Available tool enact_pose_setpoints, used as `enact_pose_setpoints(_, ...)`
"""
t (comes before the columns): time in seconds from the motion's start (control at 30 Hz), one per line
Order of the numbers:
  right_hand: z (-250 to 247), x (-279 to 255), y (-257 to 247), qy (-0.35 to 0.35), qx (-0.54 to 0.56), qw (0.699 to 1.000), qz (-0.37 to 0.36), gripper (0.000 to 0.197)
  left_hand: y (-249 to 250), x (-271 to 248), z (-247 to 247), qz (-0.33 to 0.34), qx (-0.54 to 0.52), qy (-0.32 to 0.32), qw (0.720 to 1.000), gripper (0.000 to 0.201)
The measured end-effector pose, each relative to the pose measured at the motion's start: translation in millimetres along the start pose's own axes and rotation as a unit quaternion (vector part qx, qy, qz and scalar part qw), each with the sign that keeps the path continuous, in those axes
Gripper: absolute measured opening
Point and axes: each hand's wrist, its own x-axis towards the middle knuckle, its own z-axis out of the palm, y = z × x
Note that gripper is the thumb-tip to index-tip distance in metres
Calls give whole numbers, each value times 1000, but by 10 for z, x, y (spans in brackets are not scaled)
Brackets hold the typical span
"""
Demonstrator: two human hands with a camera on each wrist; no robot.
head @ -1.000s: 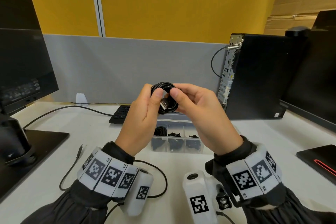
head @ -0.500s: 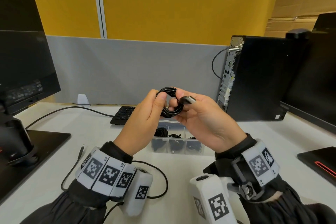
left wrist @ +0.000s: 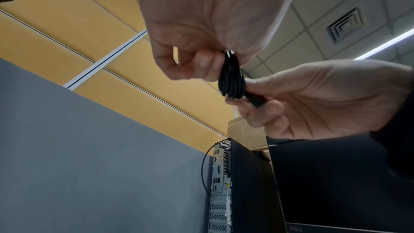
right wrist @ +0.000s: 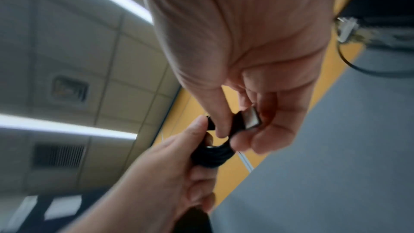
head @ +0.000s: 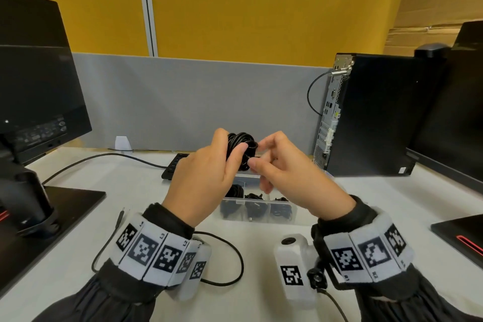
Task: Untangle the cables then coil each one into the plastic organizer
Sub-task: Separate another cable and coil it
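Observation:
A small black coiled cable (head: 240, 146) is held in the air above the clear plastic organizer (head: 257, 208). My left hand (head: 209, 172) grips the coil (left wrist: 230, 79) between thumb and fingers. My right hand (head: 282, 167) pinches the cable's plug end beside the coil; its metal USB connector (right wrist: 253, 118) shows between the fingers in the right wrist view. The organizer's front compartments hold several dark coiled cables. Another black cable (head: 230, 251) with a jack plug (head: 120, 217) lies loose on the white desk (head: 78, 256) under my left wrist.
A monitor on its stand (head: 31, 117) stands at the left. At the right are a black computer tower (head: 371, 117), a second monitor (head: 457, 117) and a dark device (head: 465, 235). A keyboard (head: 175, 167) lies behind the organizer, by the grey partition (head: 183, 102).
Both hands have lowered slightly with the coil. My right hand has turned, and the plug end that stuck up beside the coil now sits tucked in its fingers.

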Motion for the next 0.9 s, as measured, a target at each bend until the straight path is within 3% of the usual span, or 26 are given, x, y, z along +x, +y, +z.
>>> enact_pose_setpoints(0.07, 3, -9, -4, 11, -134, 990, -38, 12, -1, -2, 17, -2, -1, 10, 1000, 41)
enact_pose_setpoints(0.13, 9, -2, -10, 0, -187, 981, -58, 14, -16, 12, 38, -12, -53, 18, 998, 36)
enact_pose_setpoints(0.23, 4, 8, -1, -33, -181, 981, -65, 12, -37, 37, 41, -22, -222, -5, 975, 32)
enact_pose_setpoints(0.33, 34, 4, -10, -43, -129, 988, -68, 18, 8, 42, 14, -66, -351, -34, 933, 9)
enact_pose_setpoints(0.43, 138, 3, -45, -16, -67, 995, -66, 28, 29, 52, 19, -77, -358, -3, 930, 25)
enact_pose_setpoints(0.67, 316, 48, -8, 7, -58, 992, -115, 27, 19, 96, -31, -105, -345, 58, 931, 21)
enact_pose_setpoints(0.9, 195, 6, -44, -30, -134, 978, -158, 20, 56, 102, -81, -143, -378, 35, 914, 28)
